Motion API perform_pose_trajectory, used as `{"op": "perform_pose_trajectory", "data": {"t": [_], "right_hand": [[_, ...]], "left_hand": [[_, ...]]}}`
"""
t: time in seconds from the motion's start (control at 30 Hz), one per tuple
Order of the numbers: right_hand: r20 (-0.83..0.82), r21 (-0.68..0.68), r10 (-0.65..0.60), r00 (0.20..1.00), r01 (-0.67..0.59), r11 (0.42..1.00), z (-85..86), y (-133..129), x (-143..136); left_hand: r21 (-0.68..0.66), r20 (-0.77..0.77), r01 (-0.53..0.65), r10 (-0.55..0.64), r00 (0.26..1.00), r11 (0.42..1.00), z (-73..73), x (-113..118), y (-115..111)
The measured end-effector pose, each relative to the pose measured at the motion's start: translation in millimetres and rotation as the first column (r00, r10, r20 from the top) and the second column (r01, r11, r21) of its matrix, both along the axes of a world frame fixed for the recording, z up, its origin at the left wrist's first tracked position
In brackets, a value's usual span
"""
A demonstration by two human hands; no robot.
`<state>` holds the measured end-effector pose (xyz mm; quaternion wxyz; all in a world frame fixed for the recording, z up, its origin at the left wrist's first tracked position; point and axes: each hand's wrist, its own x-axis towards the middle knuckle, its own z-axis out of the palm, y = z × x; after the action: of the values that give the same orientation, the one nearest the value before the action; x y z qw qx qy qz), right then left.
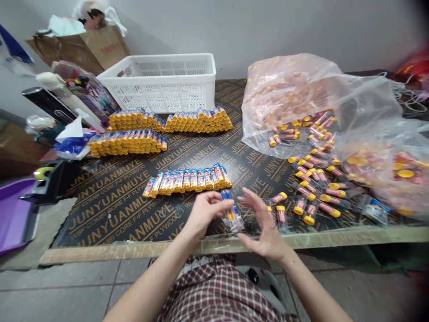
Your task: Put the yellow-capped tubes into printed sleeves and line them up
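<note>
My left hand is near the table's front edge. Its thumb and fingers close on the side of a small clear packet with blue and yellow parts, slightly blurred. To the right of the packet, my right hand is open, its fingers and thumb spread in a curve and nothing held. Just behind my left hand lies a row of blue-labelled tubes with yellow ends. Beside my right hand are loose pink tubes with yellow caps, some in clear wrappers.
A white plastic basket stands at the back, with stacked tubes before it. Large clear bags of yellow-capped tubes spill toward the right. A black tape dispenser and a purple dustpan are at left.
</note>
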<state>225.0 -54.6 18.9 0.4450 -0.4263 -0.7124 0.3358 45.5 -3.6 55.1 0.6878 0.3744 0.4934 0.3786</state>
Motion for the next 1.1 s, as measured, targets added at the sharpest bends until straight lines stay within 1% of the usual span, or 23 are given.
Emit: {"op": "perform_pose_trajectory", "data": {"t": [0.03,0.07,0.1,0.17,0.2,0.27,0.3,0.37,0.4,0.47,0.53,0.57,0.6,0.63,0.67,0.7,0.73,0.8,0.83,0.9,1.0,1.03,1.1], "right_hand": [[0.062,0.024,-0.071,0.996,0.070,0.997,0.7,5.5,8.2],[0.126,0.056,-0.160,0.979,0.154,0.987,0.9,11.1,17.5],[0.183,0.091,-0.250,0.951,0.237,0.967,0.5,16.5,27.3],[0.269,0.154,-0.388,0.882,0.359,0.921,-1.8,24.6,46.1],[0.293,0.174,-0.427,0.855,0.392,0.903,-3.5,26.9,54.0],[0.315,0.189,-0.465,0.828,0.425,0.885,-7.2,27.8,65.5],[0.320,0.192,-0.474,0.820,0.434,0.880,-9.0,26.8,69.1],[0.332,0.197,-0.488,0.807,0.447,0.873,-11.9,23.8,73.5],[0.341,0.202,-0.495,0.799,0.452,0.869,-13.0,22.6,75.2],[0.366,0.225,-0.513,0.777,0.461,0.858,-14.8,22.0,80.0],[0.410,0.264,-0.517,0.751,0.445,0.856,-16.7,24.8,88.4],[0.448,0.278,-0.504,0.738,0.421,0.863,-18.0,27.2,93.8],[0.498,0.282,-0.480,0.722,0.389,0.877,-19.5,30.1,99.7],[0.557,0.272,-0.443,0.703,0.350,0.896,-21.3,33.3,105.6],[0.617,0.248,-0.397,0.679,0.311,0.918,-23.4,36.6,111.1],[0.671,0.213,-0.348,0.655,0.279,0.936,-25.5,39.9,115.8],[0.711,0.175,-0.303,0.634,0.258,0.950,-27.6,43.0,119.4],[0.752,0.116,-0.239,0.615,0.234,0.965,-30.9,48.7,123.1],[0.757,0.098,-0.220,0.616,0.227,0.969,-31.7,51.0,123.3],[0.751,0.085,-0.208,0.627,0.221,0.972,-31.4,54.4,120.6],[0.733,0.094,-0.224,0.643,0.231,0.968,-25.7,54.3,110.1],[0.706,0.098,-0.240,0.667,0.244,0.965,-22.6,52.6,104.8],[0.596,0.091,-0.277,0.753,0.280,0.956,-15.7,46.7,91.9]], "left_hand": [[0.107,-0.094,-0.050,0.060,0.994,0.993,3.5,-3.9,13.3],[0.222,-0.193,-0.085,0.129,0.973,0.971,6.7,-7.8,27.4],[0.329,-0.294,-0.093,0.195,0.936,0.940,9.1,-11.3,41.4],[0.479,-0.492,-0.020,0.288,0.822,0.877,10.9,-15.9,66.1],[0.510,-0.579,0.042,0.307,0.755,0.859,10.3,-16.8,75.8],[0.501,-0.714,0.153,0.307,0.630,0.852,7.5,-16.4,88.9],[0.483,-0.757,0.191,0.298,0.582,0.854,6.2,-15.5,92.3],[0.466,-0.803,0.241,0.292,0.520,0.852,5.7,-14.1,93.8],[0.475,-0.810,0.254,0.306,0.500,0.842,6.9,-13.8,92.0],[0.525,-0.797,0.263,0.359,0.486,0.810,10.7,-14.4,83.4],[0.574,-0.766,0.257,0.399,0.504,0.777,12.4,-15.7,68.5],[0.575,-0.761,0.264,0.386,0.522,0.775,10.9,-16.0,59.0],[0.551,-0.769,0.290,0.341,0.541,0.782,7.2,-16.0,48.8],[0.498,-0.792,0.332,0.265,0.549,0.801,1.3,-15.6,38.3],[0.422,-0.824,0.385,0.171,0.540,0.820,-6.5,-14.8,28.1],[0.341,-0.855,0.431,0.085,0.512,0.835,-15.4,-13.5,18.8],[0.274,-0.879,0.454,0.029,0.476,0.848,-24.7,-12.1,10.9],[0.203,-0.910,0.457,-0.005,0.414,0.866,-40.9,-9.0,-0.4],[0.194,-0.918,0.444,0.002,0.398,0.875,-46.6,-7.6,-3.7],[0.198,-0.917,0.418,0.017,0.399,0.887,-52.6,-5.4,-6.9],[0.206,-0.900,0.386,0.019,0.435,0.899,-52.7,-4.1,-7.2],[0.209,-0.897,0.384,0.020,0.441,0.899,-52.0,-4.2,-7.1],[0.219,-0.897,0.397,0.024,0.441,0.891,-51.2,-4.6,-7.6]]}}
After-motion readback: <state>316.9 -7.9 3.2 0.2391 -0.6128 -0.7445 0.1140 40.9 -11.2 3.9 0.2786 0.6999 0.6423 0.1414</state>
